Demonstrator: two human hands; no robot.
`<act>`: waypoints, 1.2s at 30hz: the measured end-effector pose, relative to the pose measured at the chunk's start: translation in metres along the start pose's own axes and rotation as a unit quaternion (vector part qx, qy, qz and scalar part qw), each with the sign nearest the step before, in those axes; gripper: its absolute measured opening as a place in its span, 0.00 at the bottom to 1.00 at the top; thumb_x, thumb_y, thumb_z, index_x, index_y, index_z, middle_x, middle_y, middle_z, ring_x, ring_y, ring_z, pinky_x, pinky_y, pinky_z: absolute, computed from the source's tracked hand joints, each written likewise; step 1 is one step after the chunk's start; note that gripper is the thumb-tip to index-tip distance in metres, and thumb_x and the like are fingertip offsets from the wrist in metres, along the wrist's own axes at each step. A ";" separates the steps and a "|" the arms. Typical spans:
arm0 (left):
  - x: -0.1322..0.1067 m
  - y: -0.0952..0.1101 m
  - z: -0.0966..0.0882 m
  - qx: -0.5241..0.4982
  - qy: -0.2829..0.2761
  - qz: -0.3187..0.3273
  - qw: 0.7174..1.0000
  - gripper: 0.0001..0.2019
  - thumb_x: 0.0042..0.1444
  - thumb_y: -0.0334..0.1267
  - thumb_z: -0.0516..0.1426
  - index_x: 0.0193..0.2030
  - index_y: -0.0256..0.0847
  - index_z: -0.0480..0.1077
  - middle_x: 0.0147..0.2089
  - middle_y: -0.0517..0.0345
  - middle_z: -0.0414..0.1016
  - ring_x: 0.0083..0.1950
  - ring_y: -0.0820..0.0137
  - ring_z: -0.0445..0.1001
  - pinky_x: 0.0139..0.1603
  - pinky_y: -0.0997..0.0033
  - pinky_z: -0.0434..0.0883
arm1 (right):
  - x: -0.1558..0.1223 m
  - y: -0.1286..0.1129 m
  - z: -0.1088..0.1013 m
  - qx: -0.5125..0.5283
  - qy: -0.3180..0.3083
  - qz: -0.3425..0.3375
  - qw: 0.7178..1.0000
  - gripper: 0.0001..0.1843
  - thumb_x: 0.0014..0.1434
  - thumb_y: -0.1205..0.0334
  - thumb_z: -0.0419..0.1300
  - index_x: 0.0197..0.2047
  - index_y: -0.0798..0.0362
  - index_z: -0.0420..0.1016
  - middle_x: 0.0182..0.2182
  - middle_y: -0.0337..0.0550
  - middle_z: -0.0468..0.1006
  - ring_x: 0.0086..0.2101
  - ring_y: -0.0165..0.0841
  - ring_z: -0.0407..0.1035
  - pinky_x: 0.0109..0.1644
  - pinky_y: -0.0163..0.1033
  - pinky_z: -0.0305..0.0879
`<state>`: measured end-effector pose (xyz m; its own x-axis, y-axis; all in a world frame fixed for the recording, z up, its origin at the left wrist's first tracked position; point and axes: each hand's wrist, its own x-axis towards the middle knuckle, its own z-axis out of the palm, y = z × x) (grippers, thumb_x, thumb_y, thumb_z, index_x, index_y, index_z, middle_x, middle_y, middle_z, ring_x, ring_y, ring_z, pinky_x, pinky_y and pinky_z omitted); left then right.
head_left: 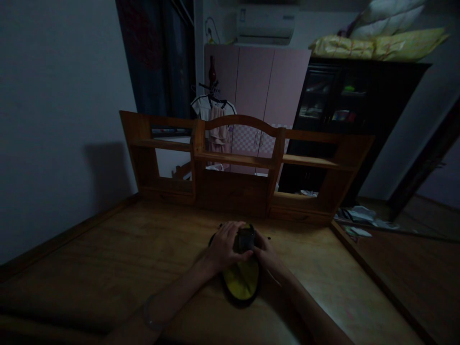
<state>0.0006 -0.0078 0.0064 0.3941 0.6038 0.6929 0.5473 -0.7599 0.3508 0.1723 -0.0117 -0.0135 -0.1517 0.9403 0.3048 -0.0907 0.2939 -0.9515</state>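
Observation:
On the wooden desk lies a yellow and black object (241, 281) with a rounded, black-rimmed yellow lower part; its kind is not clear in the dim light. A dark, squarish piece (246, 239) rises at its far end, between my hands. My left hand (225, 245) reaches over the far end from the left, its fingers curved round it and its thumb against the dark piece. From the right, my right hand (264, 250) grips the side of the same piece, fingers bent. The hands partly hide the object's far end.
A low wooden shelf unit (235, 158) stands along the back of the desk (151, 258). A white wall (61, 120) borders the desk on the left. Beyond are a pink wardrobe (253, 81), hanging clothes (215, 112) and a dark cabinet (334, 105).

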 end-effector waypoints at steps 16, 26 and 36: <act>0.002 0.002 -0.002 -0.090 -0.016 -0.073 0.993 0.24 0.58 0.54 0.52 0.57 0.45 0.62 0.55 0.51 0.61 0.55 0.61 0.66 0.56 0.62 0.66 | 0.001 -0.003 -0.002 -0.107 0.042 -0.011 0.993 0.13 0.53 0.60 0.60 0.39 0.57 0.79 0.35 0.45 0.81 0.36 0.41 0.73 0.38 0.38 0.69; 0.001 0.003 -0.002 -0.118 -0.047 -0.056 0.990 0.45 0.46 0.56 0.63 0.66 0.47 0.47 0.62 0.50 0.58 0.62 0.59 0.60 0.62 0.58 0.61 | -0.003 -0.009 -0.003 -0.136 0.077 0.003 0.988 0.17 0.58 0.54 0.57 0.31 0.61 0.79 0.27 0.43 0.79 0.29 0.37 0.71 0.28 0.32 0.62; 0.000 -0.002 0.000 -0.064 -0.011 -0.071 0.995 0.34 0.49 0.54 0.61 0.60 0.45 0.56 0.57 0.50 0.67 0.57 0.60 0.66 0.59 0.58 0.64 | -0.001 -0.012 -0.001 -0.134 0.072 0.011 0.988 0.17 0.56 0.54 0.58 0.35 0.60 0.79 0.30 0.44 0.80 0.32 0.39 0.73 0.32 0.36 0.66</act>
<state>-0.0008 -0.0058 0.0059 0.3358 0.7116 0.6172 0.5014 -0.6897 0.5224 0.1749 -0.0155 -0.0022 -0.0066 0.9562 0.2926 0.1778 0.2891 -0.9406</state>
